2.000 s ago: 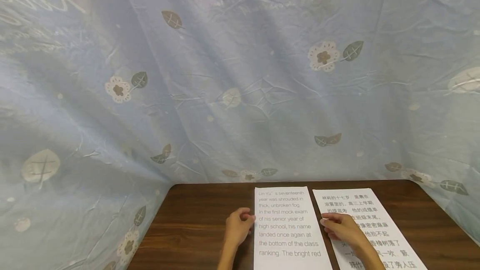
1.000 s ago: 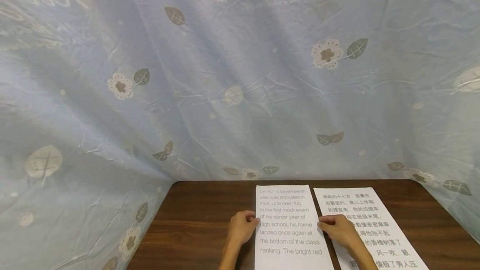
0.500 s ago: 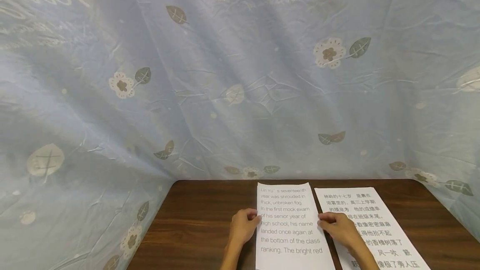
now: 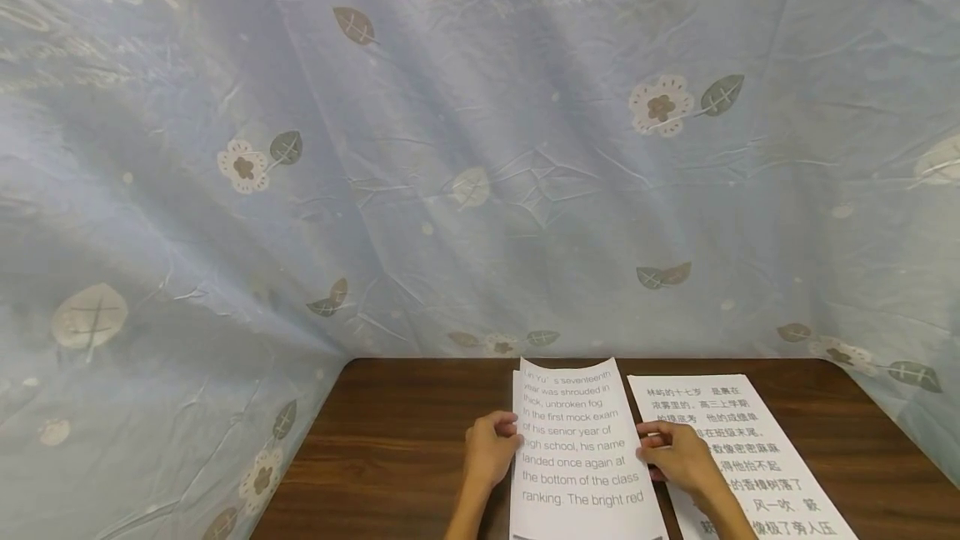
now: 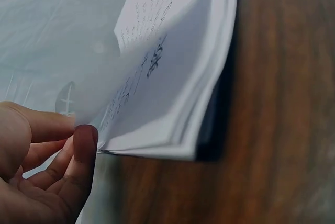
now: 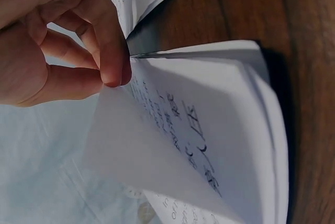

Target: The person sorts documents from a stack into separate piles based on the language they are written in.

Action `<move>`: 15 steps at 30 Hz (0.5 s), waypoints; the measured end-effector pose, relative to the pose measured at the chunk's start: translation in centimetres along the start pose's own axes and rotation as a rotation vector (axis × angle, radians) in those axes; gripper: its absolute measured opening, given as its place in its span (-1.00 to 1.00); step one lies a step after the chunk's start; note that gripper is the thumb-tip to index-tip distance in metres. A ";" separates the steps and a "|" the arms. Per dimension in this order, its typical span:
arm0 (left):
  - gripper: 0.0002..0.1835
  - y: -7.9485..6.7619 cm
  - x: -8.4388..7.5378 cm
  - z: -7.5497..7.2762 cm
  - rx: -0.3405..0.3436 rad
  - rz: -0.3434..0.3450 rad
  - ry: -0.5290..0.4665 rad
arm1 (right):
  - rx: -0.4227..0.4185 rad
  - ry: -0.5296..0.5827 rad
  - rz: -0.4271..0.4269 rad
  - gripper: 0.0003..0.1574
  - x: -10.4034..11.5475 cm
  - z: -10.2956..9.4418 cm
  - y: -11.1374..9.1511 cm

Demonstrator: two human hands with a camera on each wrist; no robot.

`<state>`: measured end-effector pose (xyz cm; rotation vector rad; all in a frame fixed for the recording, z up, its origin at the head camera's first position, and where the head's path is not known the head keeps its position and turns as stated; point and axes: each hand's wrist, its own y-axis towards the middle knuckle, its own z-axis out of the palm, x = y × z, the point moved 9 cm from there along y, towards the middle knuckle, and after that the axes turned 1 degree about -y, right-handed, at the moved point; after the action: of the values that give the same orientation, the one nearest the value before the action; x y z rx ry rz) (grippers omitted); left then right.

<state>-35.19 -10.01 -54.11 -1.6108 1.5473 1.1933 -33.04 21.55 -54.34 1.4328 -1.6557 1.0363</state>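
A printed sheet of paper [image 4: 573, 440] with large English text is raised off a paper stack [image 5: 152, 122], its far corners curling up. My left hand [image 4: 489, 452] pinches the sheet's left edge between thumb and fingers. On the opposite edge, my right hand [image 4: 678, 458] pinches the same sheet. In the right wrist view the lifted sheet [image 6: 152, 145] bends away from the stack, and print shows on the page beneath. Beside it lies a second stack of paper [image 4: 783, 473] with Chinese text, partly covered by my right hand and forearm.
Both stacks lie on a dark wood-grain table [image 4: 390, 448]. A pale blue cloth [image 4: 525, 148] with flowers and leaves hangs behind the table and along its sides.
My right hand has moved left to the English sheet's edge, and my left hand slightly right. The top sheet has risen and curved, baring the stack's left edge below.
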 end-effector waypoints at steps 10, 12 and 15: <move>-0.67 0.1 -0.1 -0.4 0.023 0.003 -0.064 | 0.004 0.027 0.013 -0.43 0.0 -0.1 0.0; -0.68 0.2 0.1 -0.6 0.021 0.000 -0.066 | 0.009 0.032 0.011 -0.42 0.1 0.0 0.0; -0.68 0.4 0.4 -0.9 0.024 -0.011 -0.092 | 0.009 0.041 0.004 -0.39 0.1 0.1 0.0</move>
<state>-35.40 -11.07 -54.06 -1.5260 1.4876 1.2215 -33.09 21.47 -54.29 1.4059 -1.6277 1.0699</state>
